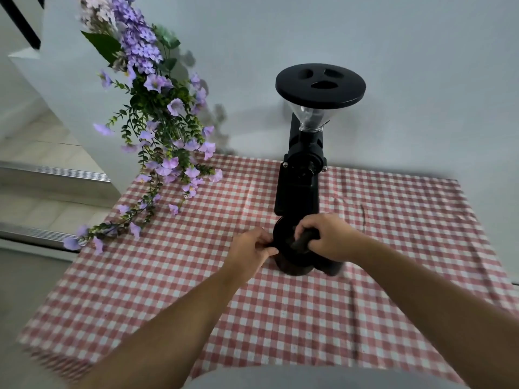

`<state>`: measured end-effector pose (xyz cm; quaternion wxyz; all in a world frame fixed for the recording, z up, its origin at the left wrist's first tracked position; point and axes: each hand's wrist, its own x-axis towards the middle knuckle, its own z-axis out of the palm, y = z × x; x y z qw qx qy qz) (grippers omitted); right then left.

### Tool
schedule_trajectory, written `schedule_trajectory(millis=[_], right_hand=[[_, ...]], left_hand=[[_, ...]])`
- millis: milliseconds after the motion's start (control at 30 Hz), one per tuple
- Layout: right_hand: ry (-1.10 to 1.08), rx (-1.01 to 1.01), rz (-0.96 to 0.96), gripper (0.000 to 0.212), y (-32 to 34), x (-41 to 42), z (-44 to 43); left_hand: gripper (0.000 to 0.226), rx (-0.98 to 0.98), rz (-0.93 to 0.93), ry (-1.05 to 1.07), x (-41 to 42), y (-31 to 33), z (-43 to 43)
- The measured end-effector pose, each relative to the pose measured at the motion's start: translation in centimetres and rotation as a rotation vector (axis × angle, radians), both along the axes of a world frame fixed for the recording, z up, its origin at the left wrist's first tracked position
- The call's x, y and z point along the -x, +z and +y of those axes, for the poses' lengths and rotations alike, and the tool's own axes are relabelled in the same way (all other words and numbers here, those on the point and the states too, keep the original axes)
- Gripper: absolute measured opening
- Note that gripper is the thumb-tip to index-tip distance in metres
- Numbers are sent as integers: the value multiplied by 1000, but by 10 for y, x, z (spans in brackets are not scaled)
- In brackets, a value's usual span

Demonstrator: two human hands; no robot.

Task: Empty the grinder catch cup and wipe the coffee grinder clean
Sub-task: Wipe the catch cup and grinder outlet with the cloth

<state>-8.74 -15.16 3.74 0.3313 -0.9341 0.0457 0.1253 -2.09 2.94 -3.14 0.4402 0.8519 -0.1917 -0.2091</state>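
A black coffee grinder point(299, 181) with a clear hopper and a round black lid point(320, 82) stands at the back of the table, against the wall. In front of its base is the dark round catch cup point(292, 256), resting on the checked cloth. My left hand point(250, 248) pinches the cup's left rim. My right hand point(328, 237) is closed around a dark cloth point(302, 241) that reaches into the cup's mouth; the cloth's tail hangs at the cup's right side. The inside of the cup is too dark to see.
A red-and-white checked tablecloth point(280, 318) covers the table. A spray of purple artificial flowers point(157, 130) leans over the table's back left corner. Steps with metal edging point(53, 169) lie to the left. A pale wall runs behind the grinder.
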Motion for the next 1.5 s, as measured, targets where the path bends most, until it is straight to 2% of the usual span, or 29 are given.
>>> schedule_trajectory(millis=[100,167,267,400,467,533,600,700,767,900,1033,1133,1267,1333,1400,1433,1500], right_hand=[[-4,129,-132,32,-7,22,-8],[75,289,-63,42,-24,37,-1],[113,518,9,51,-46,47,7],[154,662,18,42,-53,41,3],[173,646,64,35,-54,34,8],[127,543,129,24,-52,26,19],[23,328,227,16,-49,17,26],[-227,-164,318,11,-37,12,20],[-329,-245,246,11,-28,15,12],[-328,-27,67,26,-29,27,33],[-32,344,79,46,-46,40,36],[187,578,13,39,-35,43,5],[268,745,-187,40,-22,40,-11],[268,789,-150,48,-30,48,-10],[213,767,-20,54,-41,59,1],[158,708,32,54,-45,62,11],[-35,448,101,47,-45,57,30]], left_hand=[[20,8,8,-1,0,2,1],[24,-17,-28,-14,1,1,2],[17,-87,-93,-8,4,-2,1],[14,-106,-127,19,5,-7,-1],[15,-108,-132,30,6,-11,-1],[15,-95,-144,27,6,-12,-1],[11,-86,-141,14,7,-11,0],[7,-58,-87,-7,7,-6,-1],[13,-52,-65,-12,8,-6,-2],[6,-59,-98,-21,7,-10,-2],[14,-93,-162,-51,4,-11,-1],[18,-103,-150,-59,4,-11,-3],[23,-119,-117,-55,2,-7,-3],[19,-119,-135,-58,4,-7,-4],[16,-110,-162,-32,7,-9,-5],[16,-107,-178,-10,9,-10,-6],[16,-100,-205,13,11,-12,-6]])
